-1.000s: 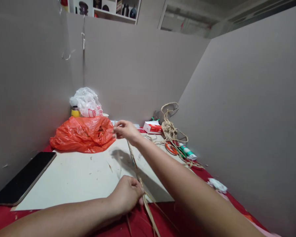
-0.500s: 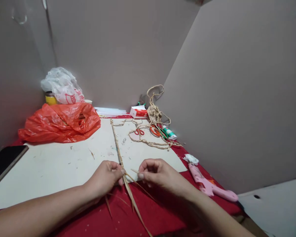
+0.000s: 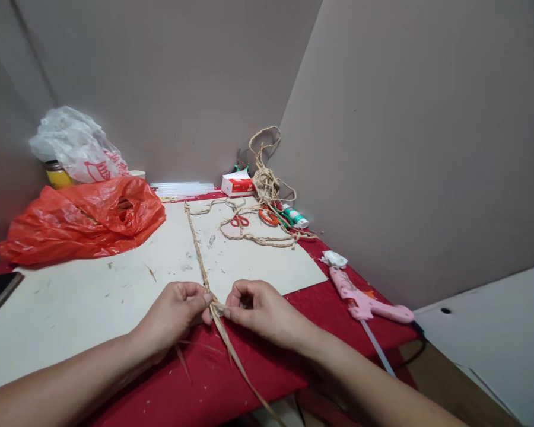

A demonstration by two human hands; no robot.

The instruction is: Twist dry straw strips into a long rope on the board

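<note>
straw-coloured fibre, twisted into a thin cord (image 3: 196, 243), runs down the pale board (image 3: 89, 302) toward the person in the head view, the only view. the right hand (image 3: 263, 311) has come in: a second ago it was stretched out toward the orange plastic bag (image 3: 71, 225), half a second ago it stood apart with a pale tip poking from its fingers, and now it sits just beside the left hand (image 3: 177, 308). as i judge it, that brings the work to the spot where tight cord gives way to loose strips (image 3: 229, 344). the left hand is narrowed to a pinch on the cord near the board's front edge; the right is drawn into a small pinch too, on a short flat strip (image 3: 218, 305) that meets the cord by the left thumb.

the cord looks rough and knobbly, while the loose strips hang flat, dry and ribbon-like over the red cloth (image 3: 249, 379). the bag is thin, shiny and crumpled. farther back, a tangled heap of rope (image 3: 267, 184) loops up near the grey wall (image 3: 178, 89); on the right lies a smooth pink glue gun (image 3: 358, 299).
</note>
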